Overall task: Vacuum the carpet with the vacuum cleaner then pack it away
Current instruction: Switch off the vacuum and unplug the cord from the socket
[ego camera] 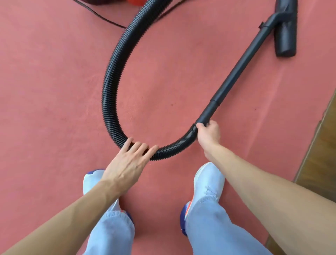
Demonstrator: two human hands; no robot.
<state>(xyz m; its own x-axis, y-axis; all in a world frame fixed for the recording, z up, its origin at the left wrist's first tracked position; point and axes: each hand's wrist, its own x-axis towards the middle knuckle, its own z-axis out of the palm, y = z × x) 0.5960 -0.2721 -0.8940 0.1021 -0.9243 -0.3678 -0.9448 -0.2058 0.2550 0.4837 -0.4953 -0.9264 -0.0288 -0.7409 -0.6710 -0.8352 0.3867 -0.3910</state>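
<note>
Down on the salmon-pink carpet [54, 91], a short-piled, felt-like surface with faint creases, the vacuum cleaner's black corrugated hose [109, 91] sweeps in a wide ribbed loop from the top edge round towards the person's feet. The right hand [208, 132] is curled tight round the smooth matte wand [241, 61] just where it meets the hose, thumb and fingers wrapped about the tube. The wand is a straight rigid pipe with a sleeve joint partway along, running up and right to the long, flat-bodied floor nozzle [285, 36], which lies on the carpet. The left hand [130, 160] is flat, its fingers straight and slightly spread, resting on the bottom of the hose's curve without closing round it. A thin black power cord [101, 16] trails across the carpet at upper left, and a sliver of red plastic [135, 1] shows at the top edge. White sneakers [209, 180] and pale blue trousers [205, 218] stand below. Wooden floor [318, 154] borders the carpet on the right.
</note>
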